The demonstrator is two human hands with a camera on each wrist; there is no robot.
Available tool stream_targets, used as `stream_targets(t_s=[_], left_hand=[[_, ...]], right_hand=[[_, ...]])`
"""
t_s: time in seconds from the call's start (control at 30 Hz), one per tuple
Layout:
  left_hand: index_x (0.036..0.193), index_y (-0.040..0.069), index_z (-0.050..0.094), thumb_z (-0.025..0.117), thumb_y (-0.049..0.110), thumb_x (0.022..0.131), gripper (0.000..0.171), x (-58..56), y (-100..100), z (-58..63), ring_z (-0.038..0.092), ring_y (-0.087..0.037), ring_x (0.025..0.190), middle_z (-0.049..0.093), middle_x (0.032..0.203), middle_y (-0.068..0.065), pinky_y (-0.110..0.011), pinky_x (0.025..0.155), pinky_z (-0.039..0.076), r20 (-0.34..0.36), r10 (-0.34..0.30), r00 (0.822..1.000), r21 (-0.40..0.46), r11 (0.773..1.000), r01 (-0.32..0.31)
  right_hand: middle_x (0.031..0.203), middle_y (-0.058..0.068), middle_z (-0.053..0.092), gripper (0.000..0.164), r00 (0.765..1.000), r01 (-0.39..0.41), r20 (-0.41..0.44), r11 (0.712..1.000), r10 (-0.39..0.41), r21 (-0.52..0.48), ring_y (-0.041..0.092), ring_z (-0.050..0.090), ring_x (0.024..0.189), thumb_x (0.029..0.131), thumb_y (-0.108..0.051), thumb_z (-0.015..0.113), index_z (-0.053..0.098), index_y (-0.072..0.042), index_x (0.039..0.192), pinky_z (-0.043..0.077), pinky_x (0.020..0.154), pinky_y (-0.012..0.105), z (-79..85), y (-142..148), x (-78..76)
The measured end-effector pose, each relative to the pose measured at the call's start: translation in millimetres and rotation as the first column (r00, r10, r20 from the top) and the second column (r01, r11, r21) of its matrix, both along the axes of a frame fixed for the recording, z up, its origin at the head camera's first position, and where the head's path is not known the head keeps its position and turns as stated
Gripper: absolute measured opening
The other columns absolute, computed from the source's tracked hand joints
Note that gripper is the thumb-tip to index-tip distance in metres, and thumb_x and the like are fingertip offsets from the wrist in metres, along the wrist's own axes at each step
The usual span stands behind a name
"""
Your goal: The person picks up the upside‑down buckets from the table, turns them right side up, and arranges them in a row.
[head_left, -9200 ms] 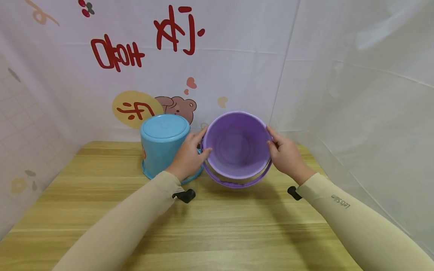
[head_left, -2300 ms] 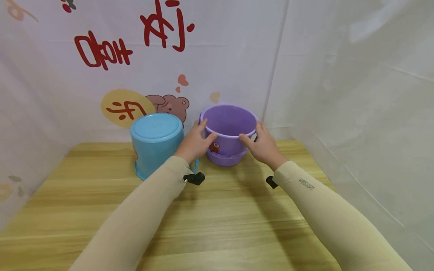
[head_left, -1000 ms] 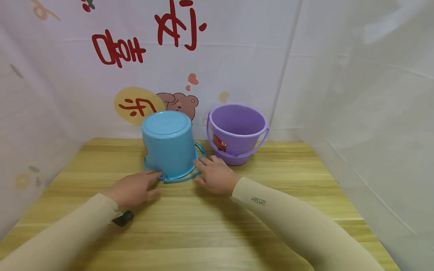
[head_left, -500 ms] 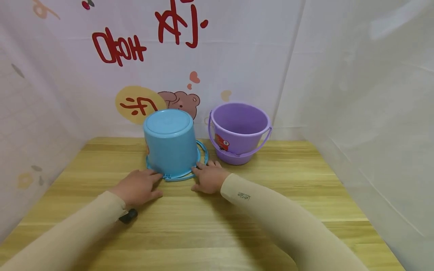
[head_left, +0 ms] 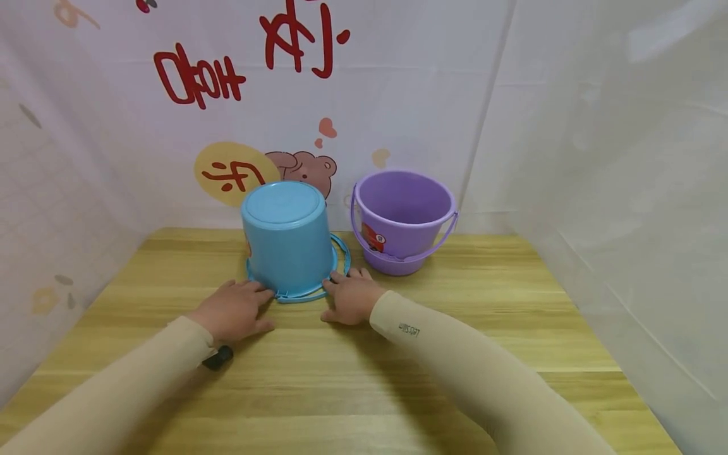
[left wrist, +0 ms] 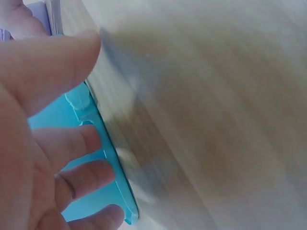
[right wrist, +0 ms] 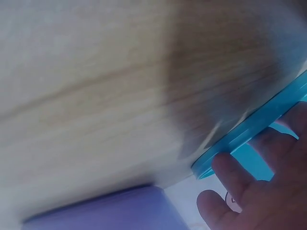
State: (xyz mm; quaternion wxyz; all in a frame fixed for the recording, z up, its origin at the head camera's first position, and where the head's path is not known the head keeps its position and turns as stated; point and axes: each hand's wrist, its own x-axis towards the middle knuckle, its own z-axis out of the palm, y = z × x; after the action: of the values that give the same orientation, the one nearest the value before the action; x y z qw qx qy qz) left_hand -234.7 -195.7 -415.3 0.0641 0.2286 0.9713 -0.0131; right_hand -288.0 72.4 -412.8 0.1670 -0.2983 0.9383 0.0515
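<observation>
A light blue bucket (head_left: pixel 284 243) stands upside down on the wooden table, its base facing up. Its blue handle (head_left: pixel 345 256) lies round the front and right of the rim. My left hand (head_left: pixel 236 309) touches the rim at the front left; spread fingertips rest along the blue rim (left wrist: pixel 111 148) in the left wrist view, thumb held apart. At the front right, my right hand (head_left: pixel 354 300) reaches over the handle to the rim with fingers extended. To the right a purple bucket (head_left: pixel 402 243) stands upright, mouth up, its handle hanging in front.
The wooden table (head_left: pixel 318 385) stretches in front of both buckets. A white printed curtain (head_left: pixel 421 95) rises behind them, with plain white sheeting (head_left: pixel 614 189) along the right and patterned sheeting (head_left: pixel 51 253) on the left.
Earlier both hands held the purple bucket tilted, then set it upright on the table and let go. They moved left to the blue bucket's rim and have barely moved since half a second ago.
</observation>
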Motion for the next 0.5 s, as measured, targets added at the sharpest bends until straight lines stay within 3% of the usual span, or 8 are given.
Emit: stream_targets(t_s=[0.27, 0.5], left_hand=[[0.143, 0.001, 0.063, 0.070, 0.052, 0.097, 0.069, -2.3, 2.6, 1.9, 0.057, -0.045, 0.135, 0.062, 0.142, -0.024, -0.069, 0.111, 0.043, 0.018, 0.003, 1.000, 0.008, 1.000, -0.003], [0.136, 0.003, 0.066, 0.072, 0.051, 0.097, 0.063, -6.0, 1.6, 1.6, 0.064, -0.036, 0.117, 0.066, 0.127, -0.017, -0.063, 0.103, 0.050, -0.022, -0.019, 1.000, 0.020, 1.000, 0.019]], right_hand=[[0.176, 0.002, 0.021, 0.085, 1.000, 0.006, 0.006, 1.000, -0.006, -0.010, 0.041, 0.021, 0.161, 0.100, -0.070, 0.052, 0.028, -0.026, 0.168, 0.015, 0.132, 0.057, -2.1, 1.6, -0.2], [0.177, 0.001, 0.021, 0.085, 1.000, 0.013, 0.001, 1.000, -0.013, -0.002, 0.041, 0.021, 0.161, 0.101, -0.070, 0.051, 0.027, -0.026, 0.169, 0.016, 0.132, 0.057, -0.4, 1.3, 1.0]])
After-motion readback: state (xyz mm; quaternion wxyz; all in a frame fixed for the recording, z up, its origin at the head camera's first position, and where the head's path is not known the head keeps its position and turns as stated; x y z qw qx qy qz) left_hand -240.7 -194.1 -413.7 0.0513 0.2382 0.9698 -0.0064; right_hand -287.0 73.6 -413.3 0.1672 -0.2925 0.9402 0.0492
